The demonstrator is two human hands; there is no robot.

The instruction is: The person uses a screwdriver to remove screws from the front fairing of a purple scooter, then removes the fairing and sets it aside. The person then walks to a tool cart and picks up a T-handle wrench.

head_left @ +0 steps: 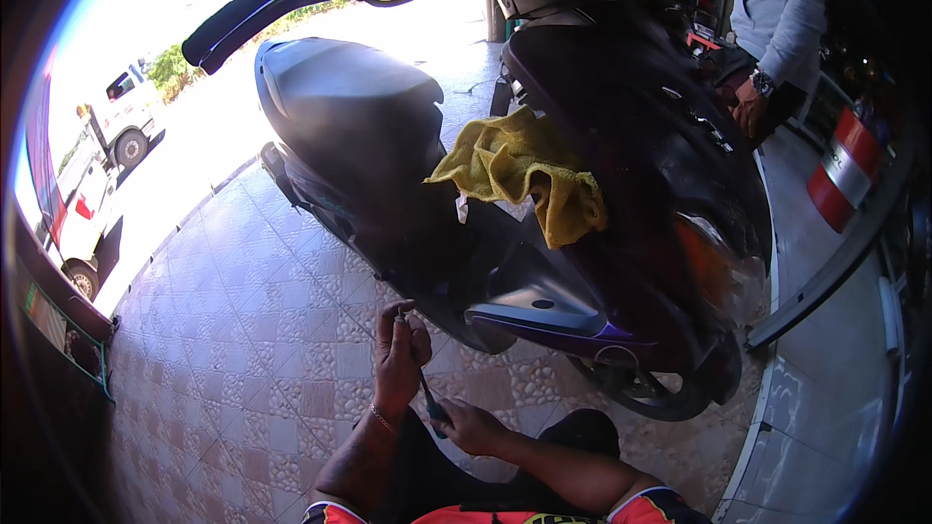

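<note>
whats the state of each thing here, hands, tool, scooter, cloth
left hand: raised, fingers closed around the upper end of the tool
right hand: closed on the lower end of the tool
tool: thin rod, held slanted between both hands
scooter: parked on the tiled floor
yellow cloth: crumpled, draped over the scooter behind the seat

Orange-red short sleeves (641, 505) (thin wrist bracelet (381, 419))
</note>
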